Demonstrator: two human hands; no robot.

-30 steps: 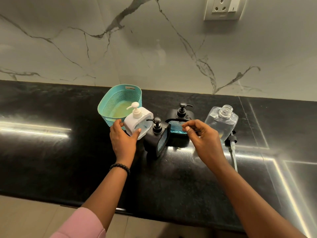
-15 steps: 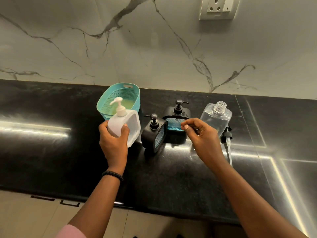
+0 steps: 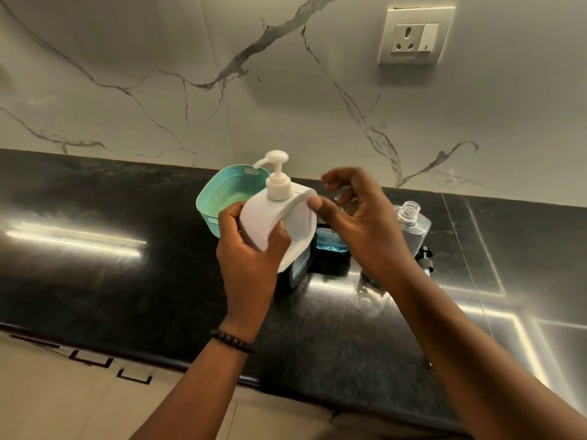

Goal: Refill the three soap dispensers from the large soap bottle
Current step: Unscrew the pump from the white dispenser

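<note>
Gripped in the left hand [image 3: 251,258], the white dispenser [image 3: 279,227] is held up above the black counter [image 3: 95,281], with the fingers curled round its left side and the thumb pressed against its front face. Its white pump [image 3: 275,176] is seated on top and is pointed to the left. The right hand [image 3: 359,223] is raised just beside the dispenser on its right; the thumb tip is laid against the upper right corner of the white body, while the other fingers are curled loosely above and behind it, and nothing is seen to be held in them. Directly beneath the raised dispenser, a black dispenser [image 3: 297,271] is seen standing on the counter, largely hidden by the white one and the left hand. A second black dispenser [image 3: 330,246], with blue liquid showing in its front, is placed behind it and is partly covered by the right hand. A teal basket [image 3: 222,192] is set behind the left hand, near the marble wall [image 3: 158,74]. To the right of the right hand a clear bottle [image 3: 413,223] is placed with its neck uncapped, and a black pump head [image 3: 425,258] is laid on the counter just beside it. A beaded bracelet [image 3: 232,341] is worn on the left wrist. A wall socket [image 3: 414,36] is mounted on the wall at the upper right.
</note>
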